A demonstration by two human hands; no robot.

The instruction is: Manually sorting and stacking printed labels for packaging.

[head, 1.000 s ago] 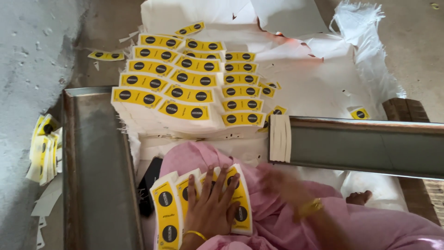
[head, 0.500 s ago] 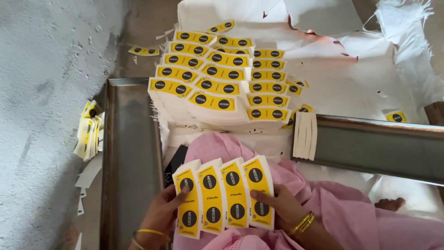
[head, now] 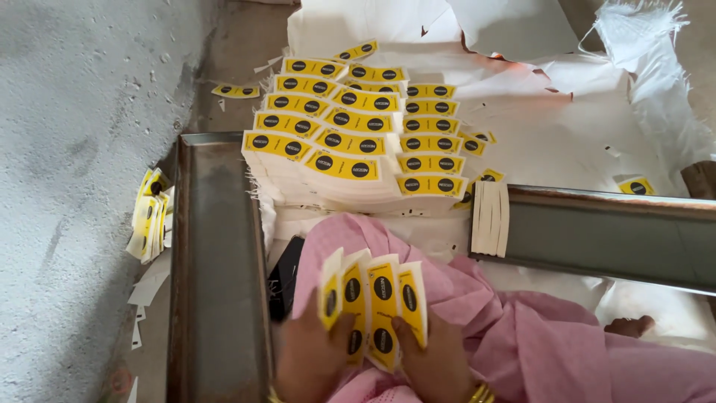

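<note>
Between both hands, four yellow labels fan upright.

Rows of label stacks lie on the sheet ahead. A metal tray runs along its left edge, with a loose label pile beyond. Both hands hold fanned labels over the lap.

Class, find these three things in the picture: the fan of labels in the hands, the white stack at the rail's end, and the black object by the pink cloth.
Fan of labels (head: 382,306), head view, on a middle label.
White stack (head: 491,218), head view, its centre.
Black object (head: 286,277), head view, its visible middle.
</note>
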